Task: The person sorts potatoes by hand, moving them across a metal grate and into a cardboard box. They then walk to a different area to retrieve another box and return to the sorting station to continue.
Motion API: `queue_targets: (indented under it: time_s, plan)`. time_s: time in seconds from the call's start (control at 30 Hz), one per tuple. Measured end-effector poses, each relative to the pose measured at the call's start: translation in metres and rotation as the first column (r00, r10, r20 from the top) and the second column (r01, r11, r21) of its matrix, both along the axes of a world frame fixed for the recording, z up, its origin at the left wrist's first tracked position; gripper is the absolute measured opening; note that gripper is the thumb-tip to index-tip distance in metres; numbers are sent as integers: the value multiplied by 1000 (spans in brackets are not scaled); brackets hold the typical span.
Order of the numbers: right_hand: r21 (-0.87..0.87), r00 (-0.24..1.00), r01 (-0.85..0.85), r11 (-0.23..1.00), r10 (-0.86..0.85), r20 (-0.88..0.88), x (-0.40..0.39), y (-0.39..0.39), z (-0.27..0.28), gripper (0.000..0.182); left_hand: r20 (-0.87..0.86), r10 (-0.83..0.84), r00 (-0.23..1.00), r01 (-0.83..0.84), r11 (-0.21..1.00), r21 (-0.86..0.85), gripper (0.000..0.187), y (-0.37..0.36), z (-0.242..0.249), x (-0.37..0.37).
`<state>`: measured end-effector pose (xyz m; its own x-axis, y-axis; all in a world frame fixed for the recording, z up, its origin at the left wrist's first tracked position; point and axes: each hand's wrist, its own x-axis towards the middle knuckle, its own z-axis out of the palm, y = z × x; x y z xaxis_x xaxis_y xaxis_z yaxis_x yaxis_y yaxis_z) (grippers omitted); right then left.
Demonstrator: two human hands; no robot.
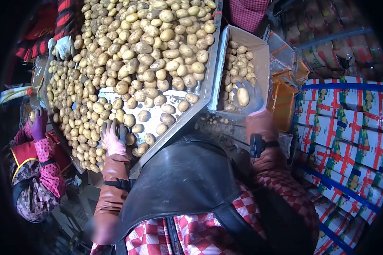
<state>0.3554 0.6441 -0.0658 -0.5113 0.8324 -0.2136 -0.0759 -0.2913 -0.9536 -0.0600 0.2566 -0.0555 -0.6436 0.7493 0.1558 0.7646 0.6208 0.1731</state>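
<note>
My right hand [254,98], in a grey glove, is closed around a potato [243,97] at the near end of an open cardboard box [259,51]. More potatoes [239,63] lie inside that box. On the sorting table, my left hand [114,138], in a pink and grey glove, rests among loose potatoes [84,135] with its fingers apart. A single potato [130,139] lies right beside its thumb. Whether the left palm touches anything underneath is hidden.
A large potato heap [157,38] covers the far part of the table, whose metal rim [178,125] runs before me. Co-workers' gloved hands [64,47] [39,123] are at the left side. Strapped printed cartons [344,123] and an orange crate [281,102] stand at the right.
</note>
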Motion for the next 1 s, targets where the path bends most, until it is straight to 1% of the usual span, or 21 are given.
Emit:
queue_targets:
  time_s: [0.03, 0.07, 0.1, 0.13, 0.2, 0.27, 0.37, 0.4, 0.47, 0.53, 0.57, 0.6, 0.67, 0.7, 0.77, 0.8, 0.83, 0.87, 0.9, 0.97, 1.0]
  plan:
    - [-229, 981, 160, 960, -127, 149, -6, 6, 8, 56, -3, -2, 1000, 2, 1000, -10, 44, -1, 0, 1]
    - [-426, 923, 359, 830, -251, 291, -11, 11, 18, 66, 7, -13, 1000, 13, 1000, 0, 43, -2, 1, 1]
    - [-173, 818, 449, 876, -326, 474, -24, 4, 35, 82, 17, -25, 1000, 25, 1000, 11, 43, -2, 2, 1]
    - [-40, 719, 373, 927, -262, 643, -11, 24, 7, 90, -36, -48, 998, 47, 999, -8, 43, -1, 3, 2]
    - [63, 580, 262, 963, -210, 787, 8, 52, -38, 98, 9, -25, 1000, 25, 999, -19, 43, 3, 7, 8]
    - [106, 246, 122, 987, -134, 960, -19, 52, -18, 117, 68, 1, 998, 2, 999, -34, 44, 7, 12, 14]
    - [166, 210, 251, 954, -221, 953, -49, 53, -26, 129, 82, 17, 996, -12, 998, -61, 46, 9, 13, 19]
    - [144, 133, 232, 962, -178, 975, -58, 58, -14, 124, 78, 21, 997, -17, 998, -57, 46, 10, 12, 20]
    - [262, 309, 348, 900, -374, 875, -39, 90, -72, 117, 80, 41, 996, -36, 997, -67, 47, 13, 12, 22]
    - [311, 600, 537, 784, -614, 513, -13, 131, -154, 111, 79, 59, 995, -53, 996, -71, 47, 16, 12, 22]
    - [310, 602, 536, 786, -613, 512, -14, 148, -146, 111, 77, 63, 995, -57, 995, -82, 48, 16, 12, 21]
    - [90, 732, 600, 795, -590, 341, -14, 171, -142, 109, 75, 68, 995, -61, 994, -88, 49, 15, 9, 22]
    - [198, 736, 599, 776, -631, 247, -32, 188, -115, 104, 102, 79, 992, -68, 992, -107, 50, 13, 10, 21]
    - [517, 642, 503, 693, -699, 313, -50, 189, -86, 100, 102, 80, 992, -68, 991, -112, 50, 15, 11, 21]
    - [593, 683, 324, 738, -616, 393, -59, 204, -46, 94, 102, 92, 990, -77, 987, -141, 50, 17, 15, 22]
    - [539, 724, 280, 794, -544, 425, -58, 212, -44, 77, 102, 94, 990, -79, 986, -144, 50, 17, 16, 23]
    - [543, 728, 277, 793, -542, 421, -68, 210, -24, 77, 112, 97, 989, -83, 988, -129, 52, 17, 15, 25]
    - [372, 520, -101, 923, -270, 810, -77, 206, -2, 69, 125, 100, 987, -85, 989, -124, 53, 17, 16, 26]
    - [38, 126, -377, 926, 10, 992, -84, 205, 11, 64, 127, 108, 986, -92, 988, -124, 53, 17, 17, 27]
    - [130, 151, -604, 786, -47, 987, -70, 204, -67, 50, 106, 121, 987, -100, 978, -185, 57, 17, 18, 31]
    - [131, 151, -610, 782, -47, 987, -73, 204, -73, 50, 107, 128, 986, -107, 977, -184, 57, 17, 17, 33]
